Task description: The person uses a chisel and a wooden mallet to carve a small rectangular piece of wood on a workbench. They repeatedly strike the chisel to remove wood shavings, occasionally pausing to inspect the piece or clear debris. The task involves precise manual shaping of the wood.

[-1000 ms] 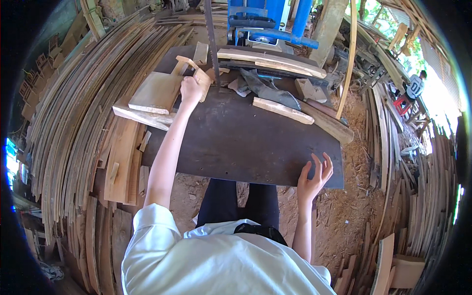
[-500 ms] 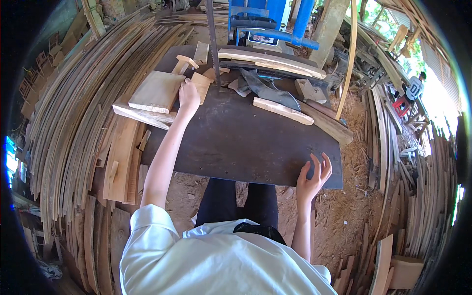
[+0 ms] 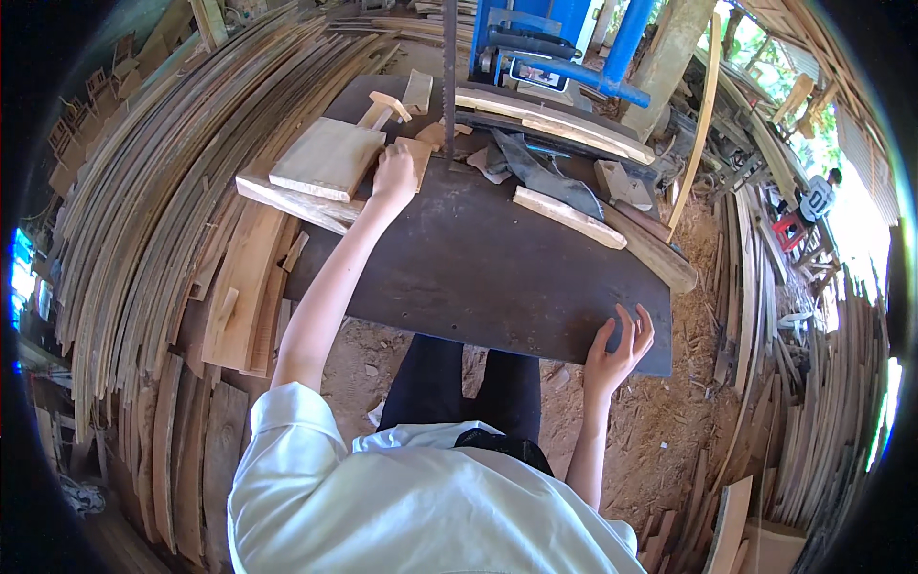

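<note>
My right hand (image 3: 620, 346) rests at the near edge of the dark table (image 3: 497, 277), fingers spread and loose, holding nothing. My left hand (image 3: 394, 175) reaches across to the far left of the table, closed on a small wood block (image 3: 417, 153), which lies flat just beside the saw blade (image 3: 449, 86). Left of that hand a square board (image 3: 327, 159) sits on a long plank (image 3: 292, 203). Right of the blade lie a grey rag (image 3: 545, 177) and a pale stick (image 3: 568, 216). Beyond stands the blue saw frame (image 3: 555, 43). Stacked slats (image 3: 153, 220) curve along the left.
</note>
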`<state>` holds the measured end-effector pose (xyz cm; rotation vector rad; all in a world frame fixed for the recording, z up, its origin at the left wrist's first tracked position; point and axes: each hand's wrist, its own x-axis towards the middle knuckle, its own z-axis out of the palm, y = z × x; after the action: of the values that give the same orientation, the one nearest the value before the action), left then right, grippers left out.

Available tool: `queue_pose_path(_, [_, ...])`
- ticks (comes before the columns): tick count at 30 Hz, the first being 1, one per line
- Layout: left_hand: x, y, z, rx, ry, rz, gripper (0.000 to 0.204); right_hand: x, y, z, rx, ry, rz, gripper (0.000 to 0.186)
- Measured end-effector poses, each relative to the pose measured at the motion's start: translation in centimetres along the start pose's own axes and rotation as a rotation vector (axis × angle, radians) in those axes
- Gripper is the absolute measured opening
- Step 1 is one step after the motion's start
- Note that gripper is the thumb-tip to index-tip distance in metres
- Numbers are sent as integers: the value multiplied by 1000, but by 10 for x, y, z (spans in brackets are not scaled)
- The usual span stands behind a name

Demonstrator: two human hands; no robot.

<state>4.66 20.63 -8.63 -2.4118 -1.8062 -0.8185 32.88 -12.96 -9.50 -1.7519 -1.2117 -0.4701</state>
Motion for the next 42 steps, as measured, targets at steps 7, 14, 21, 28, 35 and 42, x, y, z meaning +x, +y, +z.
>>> queue_pose_path(7, [-27,24,-35,-19,95,170,51,1,0,0,-18,-8,-10,25])
queue_pose_path(14, [-92,12,-97,-225,124,133,39,0,0,0,-24,-44,-20,25])
queue_pose_path(21, [-144,-26,-161,-324,329,-25,30,-2,0,-2,-21,-38,-49,24])
queue_pose_path(28, [-234,-69,-229,66,266,-415,46,-1,2,-1,-46,-62,-86,23])
queue_pose_path(35, [-219,-153,-272,-55,290,-423,49,-2,4,2,-4,-61,-85,23])
queue_pose_path(42, [-172,-189,-254,-264,-181,-576,67,-2,8,4,-45,-63,-100,21])
